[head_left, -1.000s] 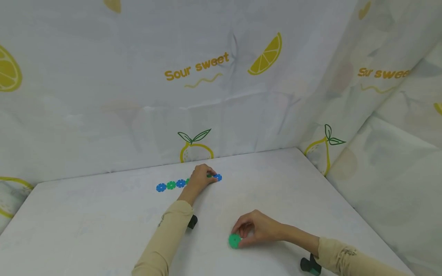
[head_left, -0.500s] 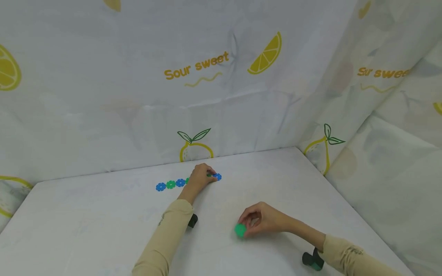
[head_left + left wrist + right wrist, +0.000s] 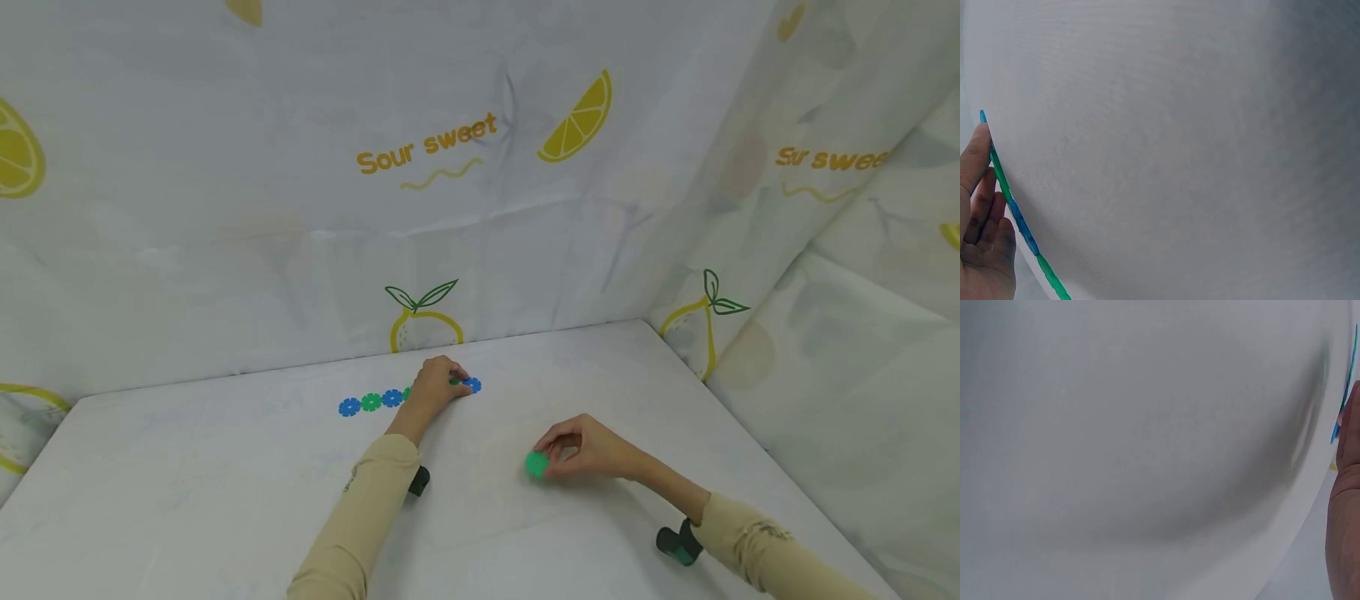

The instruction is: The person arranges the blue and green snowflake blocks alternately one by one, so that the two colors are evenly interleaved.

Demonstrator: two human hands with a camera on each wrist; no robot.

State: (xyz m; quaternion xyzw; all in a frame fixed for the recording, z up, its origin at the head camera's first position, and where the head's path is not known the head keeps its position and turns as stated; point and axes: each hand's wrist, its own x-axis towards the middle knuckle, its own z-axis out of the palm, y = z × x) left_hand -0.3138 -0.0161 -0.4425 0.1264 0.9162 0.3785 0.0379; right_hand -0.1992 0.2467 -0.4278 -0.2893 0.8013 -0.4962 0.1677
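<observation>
A straight row of blue and green notched plastic discs [image 3: 371, 402], joined edge to edge, lies near the back of the white table. My left hand [image 3: 435, 387] pinches its right end at a blue disc [image 3: 472, 385], hiding the middle of the row. In the left wrist view the thumb lies against the thin row [image 3: 1021, 224], seen edge-on. Front right of it, my right hand [image 3: 592, 450] holds a green disc [image 3: 537, 464] between thumb and fingertips, apart from the row. The right wrist view shows only part of that hand [image 3: 1347, 506]; its green disc cannot be made out there.
White cloth printed with lemons [image 3: 427, 329] hangs along the table's back edge and right side. A dark wrist camera [image 3: 678, 543] sits below the right forearm, another [image 3: 418, 481] beside the left sleeve. The white tabletop [image 3: 187, 492] spreads out at the left.
My right hand has moved away from me and slightly right, carrying the green disc closer to the back of the table. The left hand and the row have stayed in place.
</observation>
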